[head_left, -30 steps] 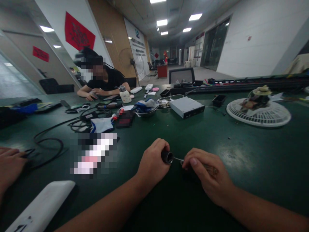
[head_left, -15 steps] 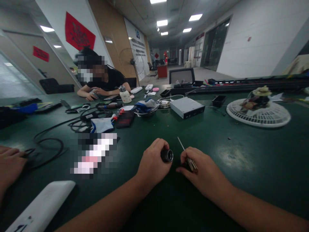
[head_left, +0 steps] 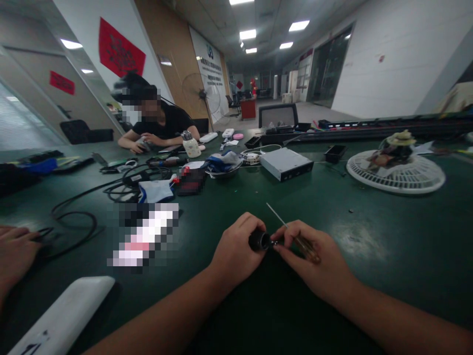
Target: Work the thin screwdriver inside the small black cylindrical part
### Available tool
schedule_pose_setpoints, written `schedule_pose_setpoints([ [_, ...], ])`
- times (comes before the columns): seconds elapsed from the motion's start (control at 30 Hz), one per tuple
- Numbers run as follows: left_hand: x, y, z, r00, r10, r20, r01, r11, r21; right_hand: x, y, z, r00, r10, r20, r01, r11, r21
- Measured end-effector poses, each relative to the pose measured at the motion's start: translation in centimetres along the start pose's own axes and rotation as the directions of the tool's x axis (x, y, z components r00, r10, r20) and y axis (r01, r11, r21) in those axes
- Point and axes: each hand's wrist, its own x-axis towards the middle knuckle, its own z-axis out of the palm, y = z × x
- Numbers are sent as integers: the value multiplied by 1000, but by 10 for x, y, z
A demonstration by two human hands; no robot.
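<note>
My left hand [head_left: 238, 246] is wrapped round a short black cylinder [head_left: 259, 240], whose open round end faces right. Just right of it, my right hand [head_left: 314, 254] grips a screwdriver [head_left: 305, 246] with a translucent brownish handle, its thin shaft slanting up to the left. Between the thumb and index fingertips of that same hand is a small shiny piece [head_left: 274, 242], close to the cylinder's opening. Whether the piece touches the cylinder is too small to tell.
A grey disc drive [head_left: 286, 164] lies ahead, with a white fan grille [head_left: 395, 172] at the right. Black cables [head_left: 76, 214], a white-blue cloth [head_left: 157, 191] and a white case [head_left: 66, 315] are on the left. Another person's hand [head_left: 16, 251] rests at the left edge; a person sits across.
My right hand has moved slightly right, its thumb and index fingertips now closed on a small piece by the cylinder. The screwdriver leans further left, and its handle shows more.
</note>
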Motion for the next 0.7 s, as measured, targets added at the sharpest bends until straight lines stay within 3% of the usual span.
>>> schedule_pose_setpoints([
  [0.13, 0, -1, 1, 998, 31, 52, -30, 999, -20, -1, 0, 0, 1000, -20, -21, 19, 999, -42],
  [0.3, 1, -1, 0, 982, 127, 138, -124, 992, -27, 1, 2, 0, 989, 103, -110, -113, 990, -87],
  [0.5, 0, -1, 0, 959, 233, 159, -238, 971, 11, 3, 3, 0, 983, 165, -85, -176, 975, -134],
  [0.7, -1, 2, -2, 985, 153, 78, -153, 988, -6, 3, -2, 1, 988, 148, -52, -152, 983, -105],
])
